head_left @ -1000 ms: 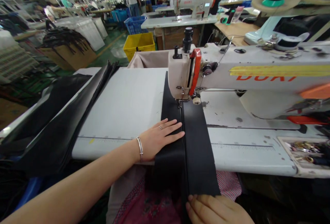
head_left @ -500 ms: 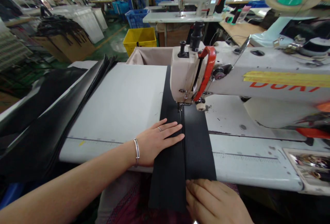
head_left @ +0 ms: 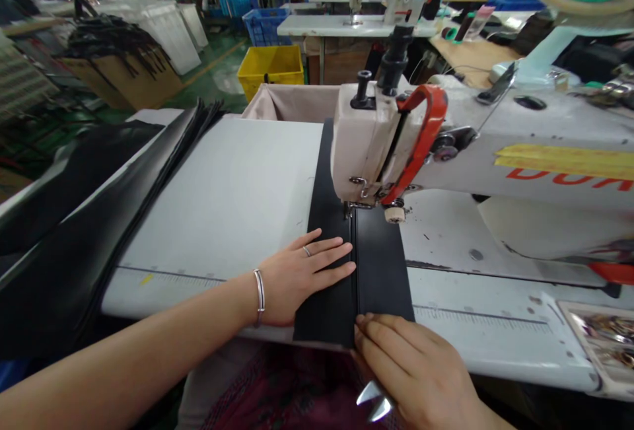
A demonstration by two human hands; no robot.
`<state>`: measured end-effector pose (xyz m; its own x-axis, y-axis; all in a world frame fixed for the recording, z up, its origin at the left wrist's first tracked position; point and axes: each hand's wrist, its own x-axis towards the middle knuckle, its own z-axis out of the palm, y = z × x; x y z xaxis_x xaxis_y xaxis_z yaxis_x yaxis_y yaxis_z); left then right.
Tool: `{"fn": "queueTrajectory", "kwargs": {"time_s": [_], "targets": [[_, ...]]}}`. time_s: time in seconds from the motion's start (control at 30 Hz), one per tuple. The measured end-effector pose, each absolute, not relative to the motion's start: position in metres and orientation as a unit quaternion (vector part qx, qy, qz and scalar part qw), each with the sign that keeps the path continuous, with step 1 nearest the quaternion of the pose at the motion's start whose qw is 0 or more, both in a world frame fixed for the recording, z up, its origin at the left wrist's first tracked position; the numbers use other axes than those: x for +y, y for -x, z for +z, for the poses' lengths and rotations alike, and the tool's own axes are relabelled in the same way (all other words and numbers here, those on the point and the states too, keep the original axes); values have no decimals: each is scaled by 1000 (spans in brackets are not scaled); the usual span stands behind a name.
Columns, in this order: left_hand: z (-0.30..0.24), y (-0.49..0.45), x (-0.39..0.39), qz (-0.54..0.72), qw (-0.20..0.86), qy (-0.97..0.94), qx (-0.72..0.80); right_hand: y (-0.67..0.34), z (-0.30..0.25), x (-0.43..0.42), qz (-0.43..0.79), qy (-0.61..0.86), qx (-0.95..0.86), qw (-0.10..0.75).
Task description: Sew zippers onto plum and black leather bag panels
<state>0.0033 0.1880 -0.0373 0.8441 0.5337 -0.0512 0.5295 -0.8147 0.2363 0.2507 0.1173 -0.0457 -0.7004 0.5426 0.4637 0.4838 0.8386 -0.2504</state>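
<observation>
A long black leather-like panel (head_left: 382, 270) with a raised lengthwise seam runs beneath the presser foot (head_left: 349, 211) of the sewing machine (head_left: 354, 146). My left hand (head_left: 302, 275) lies flat on the panel's left half, fingers spread, fingertips close to the seam. It wears a ring and a bracelet. At the near end, my right hand (head_left: 416, 367) pinches the panel by the seam. Silver pointed blades (head_left: 375, 402), like those of thread snips, stick out below the right palm; their handle is hidden.
Black sheets (head_left: 143, 199) lie stacked at the table's left. A fabric-lined bin (head_left: 292, 103) stands behind the table, a yellow crate (head_left: 271, 67) beyond it. On the right is a small tray (head_left: 601, 337) of metal bits. Other people are in the background.
The panel has moved forward under the presser foot, so less hangs over the near edge. My right hand has moved forward with it, and the silver blades show more. The view has shifted slightly.
</observation>
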Motion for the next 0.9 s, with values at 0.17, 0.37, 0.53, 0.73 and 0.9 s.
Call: {"fn": "queueTrajectory", "kwargs": {"time_s": [0.17, 0.37, 0.53, 0.73, 0.9], "targets": [[-38, -3, 187, 18, 124, -953, 276, -252, -49, 125, 69, 294, -920, 251], [-37, -6, 179, 26, 79, -954, 287, -253, -53, 140, 77, 304, -923, 224], [-44, -8, 179, 78, 53, -955, 281, -252, -52, 157, 75, 314, -923, 208], [-49, -8, 197, 77, 32, -955, 284, -248, -47, 177, 55, 320, -925, 195], [-52, -9, 218, 67, 18, -955, 288, -244, -47, 192, 43, 331, -924, 187]]}}
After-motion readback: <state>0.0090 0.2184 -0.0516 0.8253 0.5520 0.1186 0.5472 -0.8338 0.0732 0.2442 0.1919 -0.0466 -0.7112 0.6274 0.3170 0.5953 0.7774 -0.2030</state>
